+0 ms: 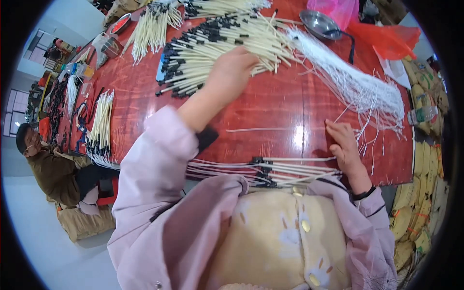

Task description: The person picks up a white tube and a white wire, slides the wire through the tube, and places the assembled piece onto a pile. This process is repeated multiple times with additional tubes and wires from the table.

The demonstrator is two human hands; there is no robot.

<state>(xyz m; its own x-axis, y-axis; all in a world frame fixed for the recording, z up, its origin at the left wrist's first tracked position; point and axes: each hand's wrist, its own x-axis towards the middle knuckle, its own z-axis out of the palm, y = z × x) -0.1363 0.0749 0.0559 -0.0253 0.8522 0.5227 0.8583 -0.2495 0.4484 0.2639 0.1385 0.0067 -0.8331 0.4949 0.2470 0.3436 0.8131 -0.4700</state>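
Observation:
My left hand reaches over a pile of cream-coloured rods with black end pieces. Its fingers curl down at the pile's near right side, and their tips are hidden. Nearer to me on the right, my right hand has its fingers pinched at the end of a thin white cord, which runs leftward along the red table. Just left of that hand lies a row of cream rods, joined by black pieces to white cords that trail left along the near edge.
A bundle of white cords lies at the right. A metal bowl and a red plastic bag stand at the far right. More rods with white cords lie on the left. A person sits beyond the left edge.

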